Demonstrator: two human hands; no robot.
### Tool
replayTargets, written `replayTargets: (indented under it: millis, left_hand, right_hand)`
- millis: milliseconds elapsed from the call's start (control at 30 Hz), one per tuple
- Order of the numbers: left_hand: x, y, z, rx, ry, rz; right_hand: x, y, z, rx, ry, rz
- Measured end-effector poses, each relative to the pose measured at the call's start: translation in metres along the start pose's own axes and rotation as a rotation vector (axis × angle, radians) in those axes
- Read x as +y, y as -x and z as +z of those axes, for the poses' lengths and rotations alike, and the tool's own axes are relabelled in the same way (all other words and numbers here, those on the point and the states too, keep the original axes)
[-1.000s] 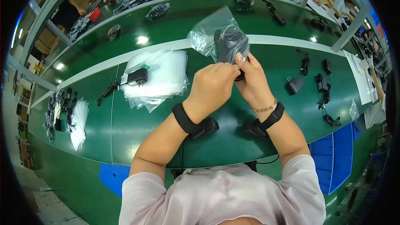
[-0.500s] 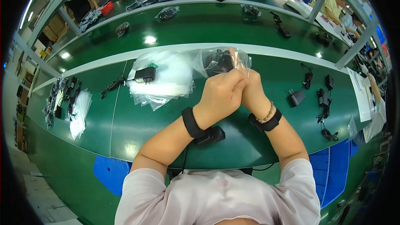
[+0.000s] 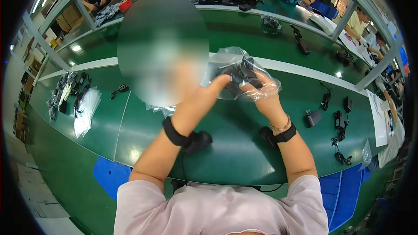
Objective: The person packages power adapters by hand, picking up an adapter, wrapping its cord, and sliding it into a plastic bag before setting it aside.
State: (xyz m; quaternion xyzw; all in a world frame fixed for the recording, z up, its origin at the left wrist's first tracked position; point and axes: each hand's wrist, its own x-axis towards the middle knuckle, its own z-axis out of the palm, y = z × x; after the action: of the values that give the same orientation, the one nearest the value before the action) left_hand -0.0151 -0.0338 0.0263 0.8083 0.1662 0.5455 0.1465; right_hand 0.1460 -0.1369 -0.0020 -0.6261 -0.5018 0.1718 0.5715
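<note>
Fingers of the left hand (image 3: 204,98) and right hand (image 3: 263,98) pinch a clear plastic bag (image 3: 244,72) holding a black power adapter (image 3: 241,74), raised above the green workbench (image 3: 226,148). More black adapters (image 3: 337,119) lie to the right, a stack of empty bags (image 3: 85,113) far left

Bright overhead light, glare spots, fisheye-bent edges.

bare green table (image 3: 235,148) beneath the raised hands, black chargers (image 3: 337,119) crowding the right, bag stack (image 3: 85,113) left
</note>
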Motion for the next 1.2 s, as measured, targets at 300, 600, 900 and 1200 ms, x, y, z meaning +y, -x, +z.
replayTargets:
  millis: [300,600,900,1200]
  left_hand:
    - [-0.016,0.025,0.032,-0.234,1.145,-0.894]
    - [-0.013,0.060,0.056,-0.190,1.037,-0.724]
    - [-0.033,0.032,0.025,-0.437,1.132,-0.938]
    - [-0.049,0.044,0.039,-0.552,1.146,-1.202]
  right_hand:
    - [-0.003,0.014,0.042,0.140,-0.200,-0.065]
    - [0.002,0.013,0.052,0.178,-0.294,0.135]
    - [0.018,0.008,0.043,-0.197,-0.144,-0.057]
    - [0.030,0.008,0.042,-0.492,0.264,0.062]
